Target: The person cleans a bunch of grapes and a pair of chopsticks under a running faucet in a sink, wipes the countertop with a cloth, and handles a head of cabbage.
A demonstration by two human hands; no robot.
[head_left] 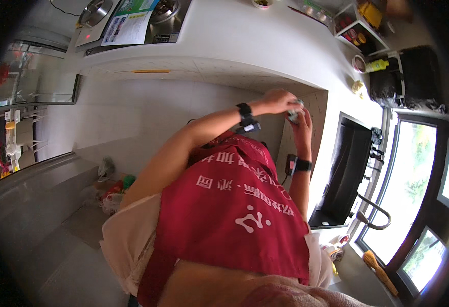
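Observation:
Both my hands meet at a small, crumpled, grey-white thing [294, 113] in front of the counter's edge. My left hand [278, 101] reaches across from the left, its fingers closed on the upper part of it. From below, my right hand [302, 129] pinches the same thing at its lower side. What it is cannot be made out, as the fingers cover much of it. A black band with a small device sits on each wrist. The red apron [219, 199] I wear fills the middle of the view.
A white counter [224, 38] runs along the far side and bends to the right. It bears a hob [169, 37], papers [127, 28], a small bowl [262, 3] and a yellow-green bottle [377, 65]. At right are a black sink [344, 169] and faucet [380, 223]; bags [113, 197] lie low at left.

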